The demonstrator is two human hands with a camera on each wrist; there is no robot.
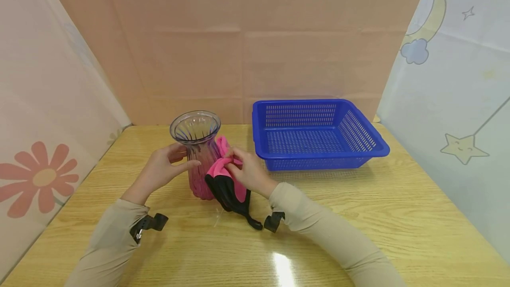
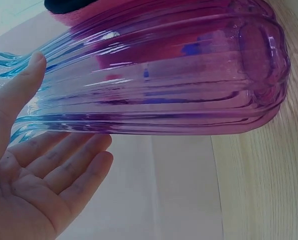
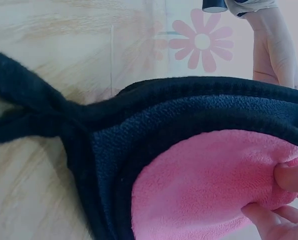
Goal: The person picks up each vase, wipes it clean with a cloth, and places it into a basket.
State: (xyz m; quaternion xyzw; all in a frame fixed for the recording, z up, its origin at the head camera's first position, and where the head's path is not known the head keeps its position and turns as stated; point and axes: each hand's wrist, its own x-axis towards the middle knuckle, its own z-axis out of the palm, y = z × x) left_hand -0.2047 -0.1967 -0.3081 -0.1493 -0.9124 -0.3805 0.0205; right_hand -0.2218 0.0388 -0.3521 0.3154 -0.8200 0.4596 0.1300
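A ribbed glass vase (image 1: pixel 202 163), bluish at its flared rim and pink toward the base, stands upright on the table. My left hand (image 1: pixel 165 166) holds it at the left below the rim; in the left wrist view the thumb lies on one side of the glass (image 2: pixel 164 75) and the fingers on the other. At the vase's right side, my right hand (image 1: pixel 247 169) pinches a pink plush cloth with black trim (image 1: pixel 223 189). The cloth hangs down with its black loop low near the tabletop. In the right wrist view, thumb and fingers grip the pink part (image 3: pixel 199 175).
A blue perforated plastic basket (image 1: pixel 318 145) stands at the back right of the wooden table (image 1: pixel 358 216). A plain peach backdrop (image 1: pixel 239 48) closes the rear, with printed fabric sheets at both sides. Black straps (image 1: pixel 149 225) sit on the wrists.
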